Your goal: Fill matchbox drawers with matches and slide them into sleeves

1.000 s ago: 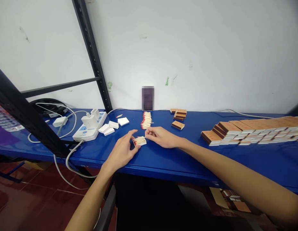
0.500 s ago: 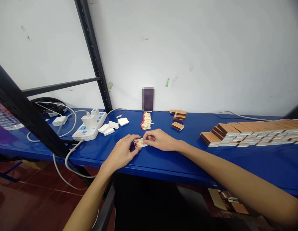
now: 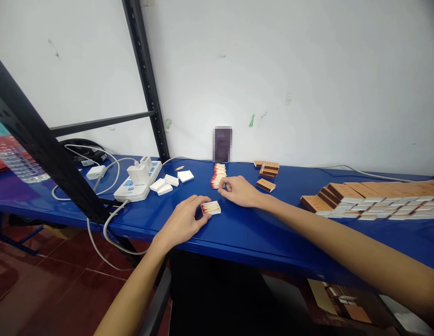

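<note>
A small white tray (image 3: 217,211) with several red-tipped matches in it lies on the blue table. My left hand (image 3: 183,220) grips its left end between thumb and forefinger. Just behind the tray, my right hand (image 3: 239,191) is at the near edge of a row of loose matches (image 3: 219,173). Its thumb and forefinger are pinched together; whatever may be between them is too small to make out. White trays (image 3: 165,184) lie to the left of the match row. Brown matchbox covers (image 3: 266,185) sit to its right.
A long stack of matchboxes (image 3: 364,198) fills the table's right side. On the left stand a power strip (image 3: 134,186) with cables, a black metal post (image 3: 146,74) and a plastic bottle (image 3: 22,161). A blurred dark object (image 3: 222,143) leans on the wall.
My right hand has moved away from the tray, back toward the loose matches. The tray's right end is now uncovered. My left hand stays at the tray, and the view has shifted slightly.
</note>
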Demonstrator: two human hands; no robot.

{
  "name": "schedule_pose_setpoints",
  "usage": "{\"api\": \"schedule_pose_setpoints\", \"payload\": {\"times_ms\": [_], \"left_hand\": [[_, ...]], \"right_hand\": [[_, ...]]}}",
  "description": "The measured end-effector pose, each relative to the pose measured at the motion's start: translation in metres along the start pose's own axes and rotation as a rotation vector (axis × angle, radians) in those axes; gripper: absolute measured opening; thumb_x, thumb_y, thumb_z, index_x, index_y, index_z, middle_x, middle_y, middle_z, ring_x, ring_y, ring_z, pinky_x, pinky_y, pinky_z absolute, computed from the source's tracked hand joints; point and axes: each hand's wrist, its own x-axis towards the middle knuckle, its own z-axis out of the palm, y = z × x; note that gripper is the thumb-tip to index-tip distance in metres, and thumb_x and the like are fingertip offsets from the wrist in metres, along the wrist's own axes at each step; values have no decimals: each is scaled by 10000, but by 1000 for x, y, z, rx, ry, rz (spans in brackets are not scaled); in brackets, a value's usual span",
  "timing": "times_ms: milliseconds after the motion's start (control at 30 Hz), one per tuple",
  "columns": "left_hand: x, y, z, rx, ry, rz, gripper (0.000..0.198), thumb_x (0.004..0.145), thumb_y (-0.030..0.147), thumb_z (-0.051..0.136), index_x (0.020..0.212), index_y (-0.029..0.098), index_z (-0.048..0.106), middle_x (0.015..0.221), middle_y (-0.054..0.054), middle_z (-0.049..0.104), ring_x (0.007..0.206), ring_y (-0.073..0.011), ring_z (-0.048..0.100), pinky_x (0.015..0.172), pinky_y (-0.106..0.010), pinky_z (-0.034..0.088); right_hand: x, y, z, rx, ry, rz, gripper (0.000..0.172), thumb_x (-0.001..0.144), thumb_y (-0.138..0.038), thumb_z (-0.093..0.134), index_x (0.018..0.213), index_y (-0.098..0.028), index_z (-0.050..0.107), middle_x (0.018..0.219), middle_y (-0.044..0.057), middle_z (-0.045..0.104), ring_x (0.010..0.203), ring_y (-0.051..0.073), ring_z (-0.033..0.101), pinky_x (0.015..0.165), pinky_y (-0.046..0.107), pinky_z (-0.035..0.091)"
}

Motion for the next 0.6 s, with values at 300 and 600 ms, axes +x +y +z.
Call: {"api": "schedule_pose_setpoints", "payload": {"times_ms": [300,600], "left_hand": [[0,2,-1,-4,-7,3,281,887,267,582,1165,234,606,939,-10,612,732,-154,549,686,-275,423],[1,3,-2,13,-9,2,285,895,284,582,1174,234,604,946,-11,624,737,-151,553,703,-276,432]], "right_hand": [[3,15,13,-308,-2,75,212,904,-257,478,1013,-185,646,747,61,671,679,182,586,591,270,277],[-2,16,8,-187,-94,60,153,926,-262,460,901,-202,599,830,34,660,733,166,585,644,260,344]]}}
